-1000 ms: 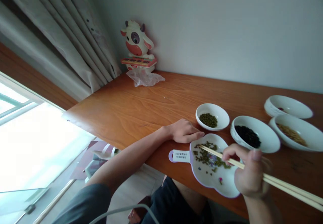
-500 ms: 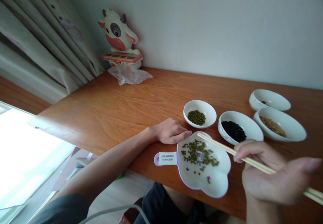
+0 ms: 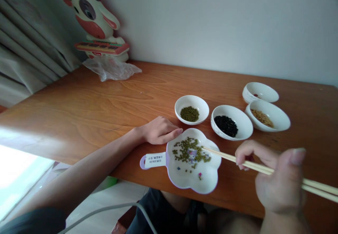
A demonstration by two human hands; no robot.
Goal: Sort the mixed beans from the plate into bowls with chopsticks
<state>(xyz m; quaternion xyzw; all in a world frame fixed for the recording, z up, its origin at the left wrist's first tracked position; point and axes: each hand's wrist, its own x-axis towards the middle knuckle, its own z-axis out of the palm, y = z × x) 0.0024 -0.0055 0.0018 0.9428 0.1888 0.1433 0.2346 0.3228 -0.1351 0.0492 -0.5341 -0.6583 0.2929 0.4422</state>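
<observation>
My right hand (image 3: 271,174) holds a pair of pale chopsticks (image 3: 232,158), whose tips are over the green beans (image 3: 187,150) in a white, flower-shaped tray (image 3: 208,181) with a purple rim and a labelled handle. Resting on the table, my left hand (image 3: 161,130) has its thumb at the tray's upper left edge, its other fingers curled under; whether it grips anything is hidden. Just behind the tray stands a white bowl (image 3: 203,107) of green beans. To its right is a bowl (image 3: 245,123) with black beans.
Farther right, a bowl (image 3: 282,119) holds tan beans, and another bowl (image 3: 269,89) behind it has a small brown piece inside. A cow-shaped toy keyboard (image 3: 101,45) and a crumpled plastic bag (image 3: 113,68) are at the back left of the table (image 3: 105,111). A grey cable crosses below.
The camera view has shifted, moving the scene left and up. The chopstick tips have gone from near the tray's top rim down to the beans. My left hand still rests beside the tray.
</observation>
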